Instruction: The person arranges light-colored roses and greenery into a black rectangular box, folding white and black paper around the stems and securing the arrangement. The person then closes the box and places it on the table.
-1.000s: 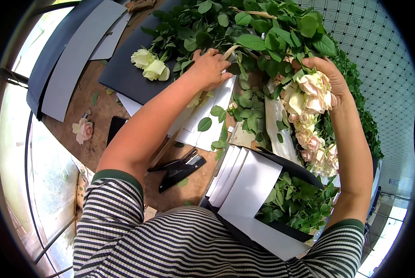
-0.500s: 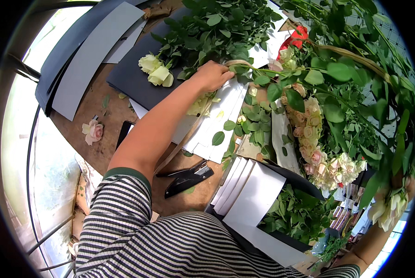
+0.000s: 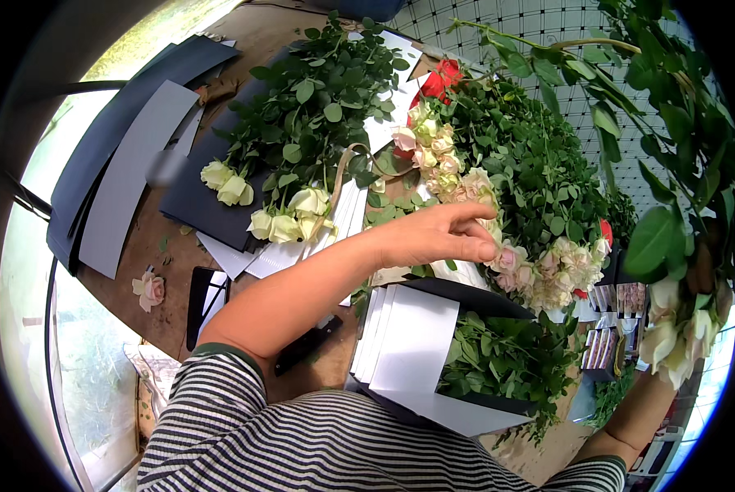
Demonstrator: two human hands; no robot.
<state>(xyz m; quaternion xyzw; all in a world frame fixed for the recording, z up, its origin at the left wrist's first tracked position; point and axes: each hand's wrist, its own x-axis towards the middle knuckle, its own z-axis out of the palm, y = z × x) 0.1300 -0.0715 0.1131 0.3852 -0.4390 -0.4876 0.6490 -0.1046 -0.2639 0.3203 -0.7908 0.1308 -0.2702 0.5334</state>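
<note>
My left hand (image 3: 457, 234) hangs empty, fingers apart, just above the pale pink roses (image 3: 515, 266) on the table. At the far right my right hand (image 3: 697, 279) grips a long, leafy bunch of cream roses (image 3: 666, 344), its fingers largely hidden by stems and blooms; the stems arch up over the table. Cream roses (image 3: 289, 221) with leaves lie on white paper and dark card (image 3: 191, 205). Below my left hand is a black box holding white card (image 3: 404, 336) and green leaves (image 3: 482, 353). A black stapler (image 3: 306, 348) is partly behind my left forearm.
Stacked dark and grey sheets (image 3: 113, 189) lie at the left, beside a loose pink rose (image 3: 150, 291) and a black phone-like object (image 3: 199, 307). A red wrapper (image 3: 441, 78) lies among the back bunches. A window (image 3: 76, 385) borders the left, a patterned mesh wall (image 3: 482, 37) the back.
My right hand has swung out to the far right, carrying the long bunch. My left hand has left the stems and paper, moving rightward over the pink roses. The view has shifted.
</note>
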